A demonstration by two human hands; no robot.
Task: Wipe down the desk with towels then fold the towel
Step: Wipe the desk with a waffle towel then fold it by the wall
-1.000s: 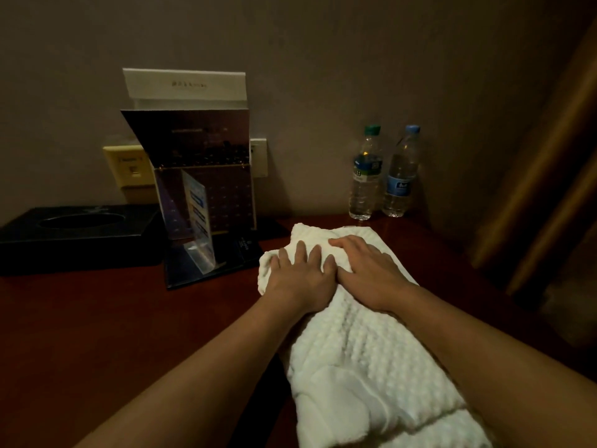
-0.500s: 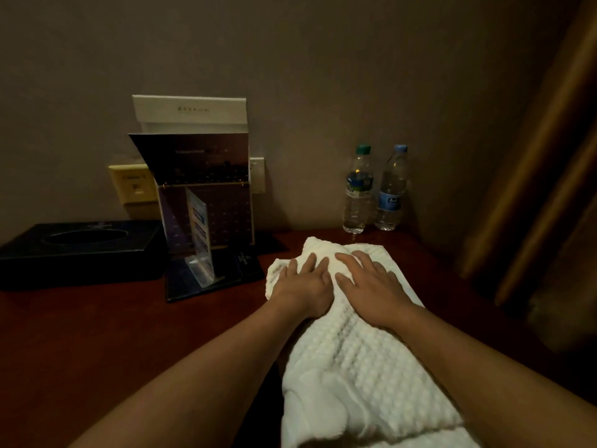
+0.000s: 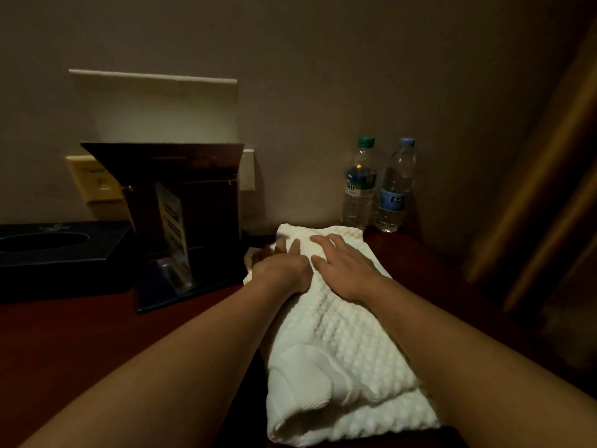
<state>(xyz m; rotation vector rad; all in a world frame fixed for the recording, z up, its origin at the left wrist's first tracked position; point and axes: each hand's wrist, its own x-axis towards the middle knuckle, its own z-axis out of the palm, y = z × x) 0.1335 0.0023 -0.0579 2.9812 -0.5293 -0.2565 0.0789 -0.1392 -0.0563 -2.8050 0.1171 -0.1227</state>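
At the near edge, forearms hide part of the folded white towel (image 3: 339, 344) on the red desk (image 3: 80, 344). The towel sits farther back than before, nearly at two water bottles (image 3: 358, 189). Left hand (image 3: 284, 270), fingertips blurred, and right hand (image 3: 345, 270) press it flat, fingers straight, gripping nothing.

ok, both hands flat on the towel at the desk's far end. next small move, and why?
Probably drag the white waffle-weave towel back toward the body. The left hand and right hand press flat on its far end, close to the green-capped clear plastic water bottle; pushing on risks tipping it.
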